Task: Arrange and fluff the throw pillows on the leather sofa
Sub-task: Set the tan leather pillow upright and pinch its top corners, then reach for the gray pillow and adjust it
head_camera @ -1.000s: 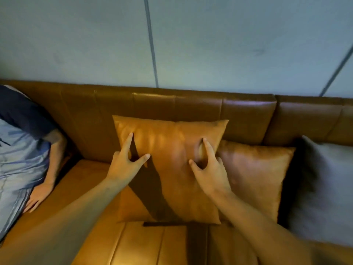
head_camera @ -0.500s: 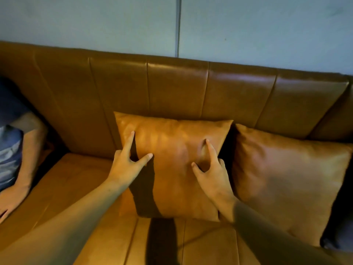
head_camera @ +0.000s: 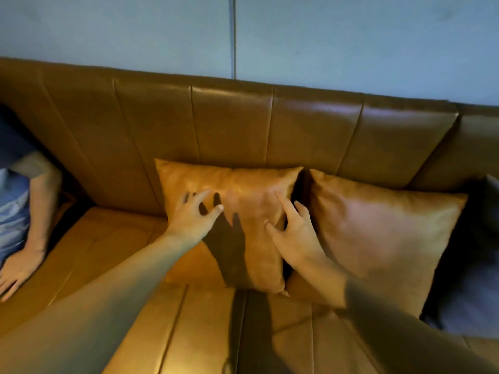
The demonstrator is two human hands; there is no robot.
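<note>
A tan leather throw pillow (head_camera: pixel 243 184) leans upright against the backrest of the brown leather sofa (head_camera: pixel 232 125). My left hand (head_camera: pixel 193 217) hovers at its left side with fingers spread and slightly curled, holding nothing. My right hand (head_camera: pixel 294 236) rests against the pillow's right edge, fingers apart, index finger pointing up along it. A second tan leather pillow (head_camera: pixel 383 233) stands right beside the first. A grey pillow (head_camera: pixel 469 279) shows at the far right, partly cut off.
Another person sits at the left end of the sofa, with a blue shirt (head_camera: pixel 12 209) and a hand (head_camera: pixel 16 271) resting on the seat. The seat cushion (head_camera: pixel 113 244) lies bare between that person and the pillows. A pale wall (head_camera: pixel 324 36) rises behind.
My left hand has lifted off the pillow's face and its fingers have curled. My right hand has slid to the pillow's right edge. The view has shifted so the grey pillow shows again.
</note>
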